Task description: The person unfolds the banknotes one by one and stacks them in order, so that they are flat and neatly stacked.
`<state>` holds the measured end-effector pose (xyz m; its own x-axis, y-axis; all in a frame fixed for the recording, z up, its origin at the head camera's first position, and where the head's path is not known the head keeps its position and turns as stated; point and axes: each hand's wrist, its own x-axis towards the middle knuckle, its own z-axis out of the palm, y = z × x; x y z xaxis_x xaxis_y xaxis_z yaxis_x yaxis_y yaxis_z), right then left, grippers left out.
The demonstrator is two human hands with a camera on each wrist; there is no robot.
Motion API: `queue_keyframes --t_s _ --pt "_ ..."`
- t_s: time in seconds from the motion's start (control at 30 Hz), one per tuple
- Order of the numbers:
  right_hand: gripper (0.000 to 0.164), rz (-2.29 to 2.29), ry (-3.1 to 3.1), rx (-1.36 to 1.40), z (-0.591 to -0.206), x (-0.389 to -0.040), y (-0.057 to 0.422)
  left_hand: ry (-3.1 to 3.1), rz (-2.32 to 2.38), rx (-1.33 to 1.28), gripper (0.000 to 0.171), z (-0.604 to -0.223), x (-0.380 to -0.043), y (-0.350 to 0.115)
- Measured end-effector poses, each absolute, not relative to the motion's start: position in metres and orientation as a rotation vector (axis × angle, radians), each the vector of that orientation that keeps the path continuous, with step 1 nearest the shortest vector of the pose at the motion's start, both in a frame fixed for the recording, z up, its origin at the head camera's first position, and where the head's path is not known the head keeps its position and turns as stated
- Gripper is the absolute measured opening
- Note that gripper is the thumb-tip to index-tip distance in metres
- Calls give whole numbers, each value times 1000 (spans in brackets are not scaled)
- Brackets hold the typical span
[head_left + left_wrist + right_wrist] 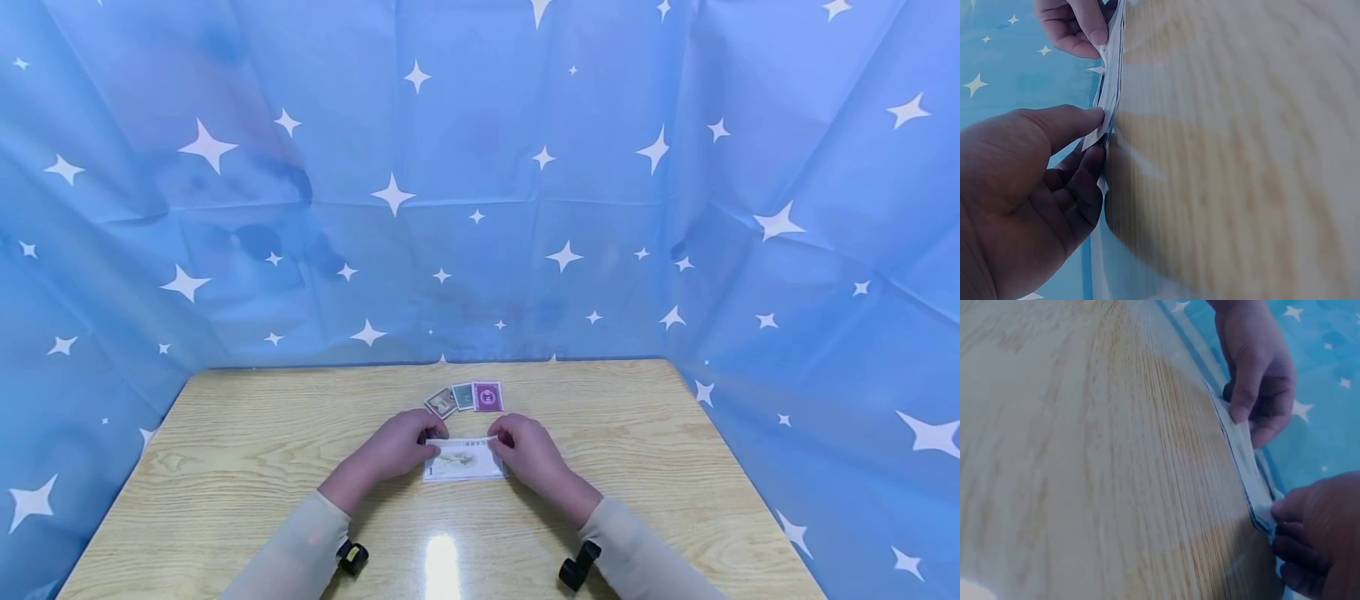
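Both of my hands are on a pale printed banknote (465, 468) with a greenish picture in the middle and a "1" at its lower left. My left hand (401, 444) pinches its far left corner between thumb and curled fingers. At the far right corner, my right hand (528, 450) grips it the same way. Seen edge-on in the left wrist view, the banknote (1110, 81) shows layered edges. The near edge lies low over the tabletop. Just beyond the hands are a brown printed slip (442, 403), a green slip (462, 397) and a purple slip (487, 397), overlapping slightly.
The wood-grain table (247, 467) has rounded far corners. A blue curtain (480, 125) with white stars hangs behind it and along its sides. Light glares off the tabletop near the front. Each sleeved wrist carries a small black camera.
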<state>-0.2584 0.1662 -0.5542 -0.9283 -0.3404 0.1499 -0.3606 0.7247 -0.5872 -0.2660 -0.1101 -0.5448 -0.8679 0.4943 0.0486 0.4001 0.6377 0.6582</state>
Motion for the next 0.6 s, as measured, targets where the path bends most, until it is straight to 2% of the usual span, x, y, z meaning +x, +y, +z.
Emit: queue_keyframes --t_s 0.6 --pt "6 956 -2921 594 -553 -257 167 2716 1039 736 16 -547 -266 -108"
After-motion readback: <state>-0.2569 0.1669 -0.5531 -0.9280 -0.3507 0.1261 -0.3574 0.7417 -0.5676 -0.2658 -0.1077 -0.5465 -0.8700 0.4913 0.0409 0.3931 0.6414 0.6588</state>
